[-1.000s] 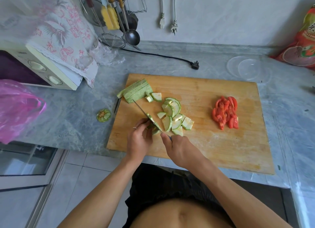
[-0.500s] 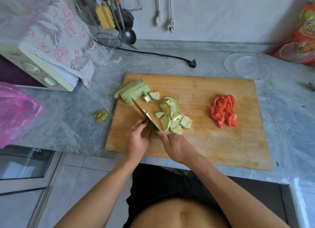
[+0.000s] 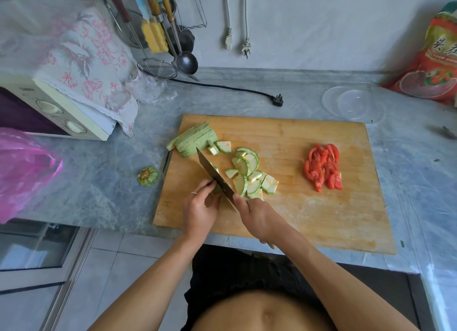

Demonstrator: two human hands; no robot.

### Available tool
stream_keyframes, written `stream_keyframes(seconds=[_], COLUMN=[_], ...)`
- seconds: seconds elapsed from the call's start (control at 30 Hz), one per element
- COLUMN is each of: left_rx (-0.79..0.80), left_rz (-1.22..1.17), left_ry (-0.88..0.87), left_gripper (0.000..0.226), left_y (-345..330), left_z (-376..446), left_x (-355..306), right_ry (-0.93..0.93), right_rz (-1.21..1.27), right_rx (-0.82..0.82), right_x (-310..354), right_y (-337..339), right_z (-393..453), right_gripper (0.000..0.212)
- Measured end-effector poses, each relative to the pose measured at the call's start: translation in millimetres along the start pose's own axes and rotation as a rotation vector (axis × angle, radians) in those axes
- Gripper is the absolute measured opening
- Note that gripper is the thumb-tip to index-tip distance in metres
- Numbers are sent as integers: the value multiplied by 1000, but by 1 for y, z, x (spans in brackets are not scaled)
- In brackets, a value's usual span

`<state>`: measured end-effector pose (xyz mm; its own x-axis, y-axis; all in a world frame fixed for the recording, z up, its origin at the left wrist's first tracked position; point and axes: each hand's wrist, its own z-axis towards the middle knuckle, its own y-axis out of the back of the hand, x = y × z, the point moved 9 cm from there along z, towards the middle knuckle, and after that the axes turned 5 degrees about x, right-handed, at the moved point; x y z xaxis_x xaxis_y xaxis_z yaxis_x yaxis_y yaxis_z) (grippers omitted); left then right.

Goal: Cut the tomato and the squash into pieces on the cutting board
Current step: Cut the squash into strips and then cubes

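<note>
Pink plastic bag (image 3: pixel 23 167) at the desk's (image 3: pixel 103 189) left edge. Behind it, a cream toaster oven (image 3: pixel 57 113) under a floral cloth (image 3: pixel 84 66), toward the back-left corner. Hanging utensils along the back wall: a wire skimmer (image 3: pixel 157 68), a ladle (image 3: pixel 186 62), a yellow sponge brush (image 3: pixel 154 37).

Cut-off squash stem end (image 3: pixel 148 176) lies alone on the desk, just beside the left edge of the wooden cutting board (image 3: pixel 309 219). The board sits at the desk's front edge, about mid-desk.

Board's back-left corner: a stack of long squash slabs (image 3: pixel 195 139), overhanging the board edge slightly. Near them, toward the board's middle, a loose heap of squash pieces (image 3: pixel 249 172), half-moons and wedges, touching one another.

Left hand (image 3: pixel 200 209), fingers curled down, pins a small squash piece (image 3: pixel 217 189) on the board's front-left part; most of that piece is hidden by fingers and blade. A ring on one finger.

Right hand (image 3: pixel 259 219), grip closed round the handle of a cleaver (image 3: pixel 215 176); handle itself hidden in the fist. Blade runs diagonally away toward the slabs, its edge down beside the left fingertips.

Right of centre on the board: sliced tomato (image 3: pixel 324 170) in a tight red pile, well apart from the squash.

Black power plug (image 3: pixel 277 100) with cord on the desk behind the board. Clear plastic lid (image 3: pixel 353 105) near the back-right; red printed bag (image 3: pixel 432 66) at the back-right corner.
</note>
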<state>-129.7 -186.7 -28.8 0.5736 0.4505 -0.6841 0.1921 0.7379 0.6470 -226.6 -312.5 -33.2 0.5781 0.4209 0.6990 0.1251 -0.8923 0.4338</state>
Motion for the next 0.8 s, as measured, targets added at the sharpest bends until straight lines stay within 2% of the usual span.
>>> stream_keyframes(seconds=[0.2,0.4,0.63,0.8], left_rx=[2,-5,-79,-71], left_rz=[18,2,-26,-31], left_ry=[1,12,96,78], left_gripper=[29,31,25,19], left_y=[-2,3,6,7], left_z=[-3,-3,-5,-3], left_x=[5,8,6,9], right_ry=[-73,29,100,143], right_rz=[332,117,20,-77], right_rx=[65,-12,-44,-37], right_x=[-22,0,20,25], right_y=[8,21,14,9], right_z=[-5,-12,-33,-37], right_gripper=[59,67,64,57])
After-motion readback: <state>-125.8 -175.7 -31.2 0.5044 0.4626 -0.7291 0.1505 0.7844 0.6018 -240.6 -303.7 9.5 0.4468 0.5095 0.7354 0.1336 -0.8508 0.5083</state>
